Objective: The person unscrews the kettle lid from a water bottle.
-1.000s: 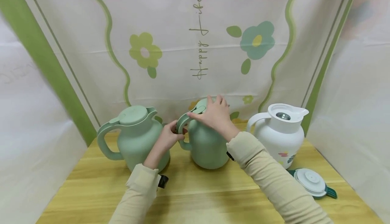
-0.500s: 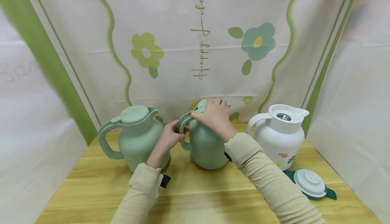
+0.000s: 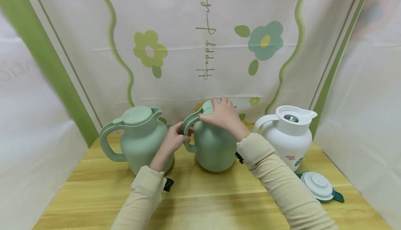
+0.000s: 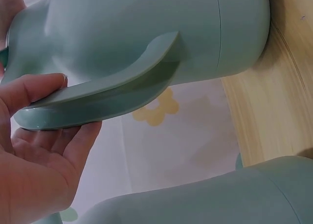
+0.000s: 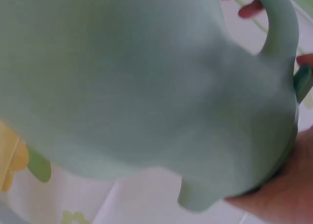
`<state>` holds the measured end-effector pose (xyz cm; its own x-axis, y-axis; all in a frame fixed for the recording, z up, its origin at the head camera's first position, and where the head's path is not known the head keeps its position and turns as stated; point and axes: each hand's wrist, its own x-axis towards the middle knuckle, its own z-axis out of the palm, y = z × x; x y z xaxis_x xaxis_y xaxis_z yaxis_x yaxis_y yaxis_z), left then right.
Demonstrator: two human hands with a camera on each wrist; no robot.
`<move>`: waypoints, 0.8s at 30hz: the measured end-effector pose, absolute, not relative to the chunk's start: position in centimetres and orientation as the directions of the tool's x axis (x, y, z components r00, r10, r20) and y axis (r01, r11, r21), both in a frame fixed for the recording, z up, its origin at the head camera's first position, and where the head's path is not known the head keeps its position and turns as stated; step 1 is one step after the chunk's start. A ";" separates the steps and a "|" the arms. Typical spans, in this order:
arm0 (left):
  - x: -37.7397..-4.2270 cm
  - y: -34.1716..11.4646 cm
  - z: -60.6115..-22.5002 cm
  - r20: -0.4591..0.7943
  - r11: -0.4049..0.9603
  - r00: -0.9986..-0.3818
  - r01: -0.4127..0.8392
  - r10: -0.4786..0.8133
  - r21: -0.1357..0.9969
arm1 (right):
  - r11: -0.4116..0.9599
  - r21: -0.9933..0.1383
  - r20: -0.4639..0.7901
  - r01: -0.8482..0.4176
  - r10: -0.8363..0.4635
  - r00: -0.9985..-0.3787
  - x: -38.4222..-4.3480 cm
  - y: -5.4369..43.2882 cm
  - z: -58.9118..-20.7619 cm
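Note:
A pale green thermos jug [image 3: 214,150] stands upright in the middle of the table. My left hand [image 3: 173,139] grips its handle [image 4: 112,92], thumb on one side and fingers on the other. Over the jug's top, my right hand [image 3: 223,116] holds the round green lid [image 3: 209,105], with the thumb near the upper end of the handle. Part of the lid and the spout side are hidden behind that hand in the head view. From the right wrist, a dark green tab [image 5: 303,79] shows at the jug's mouth beside the handle.
A similar green jug [image 3: 139,143] with its lid on stands close at the left. On the right, a white jug [image 3: 286,136] has an uncovered mouth, and a white and dark green lid [image 3: 317,183] lies before it. A printed cloth [image 3: 181,70] hangs behind the wooden table [image 3: 200,202].
My right hand has turned slightly on the lid, its thumb shifting a little to the right. The left hand keeps its hold on the handle, and the jug stays in place.

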<state>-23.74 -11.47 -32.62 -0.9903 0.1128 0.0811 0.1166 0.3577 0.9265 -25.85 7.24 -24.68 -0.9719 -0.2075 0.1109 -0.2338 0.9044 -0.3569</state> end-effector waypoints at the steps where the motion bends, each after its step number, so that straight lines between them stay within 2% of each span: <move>1: -23.7 -11.4 -32.6 0.079 0.358 -0.991 0.114 0.111 0.927 | 0.896 -0.369 0.104 -0.248 -0.226 -0.969 -25.9 7.5 -24.6; 10: -23.5 -11.1 -32.3 0.083 0.364 -0.993 0.110 0.089 0.925 | 0.848 -0.424 0.059 -0.318 -0.324 -0.944 -26.2 8.7 -24.0; 24: -23.4 -11.0 -32.3 0.069 0.341 -0.994 0.094 0.086 0.935 | 0.774 -0.452 0.078 -0.444 -0.461 -0.884 -26.9 9.5 -23.7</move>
<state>-23.36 -11.00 -32.29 -0.9940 0.0857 0.0686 0.0939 0.3407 0.9355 -26.87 9.49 -23.70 -0.8840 -0.4609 0.0782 -0.4435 0.7739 -0.4521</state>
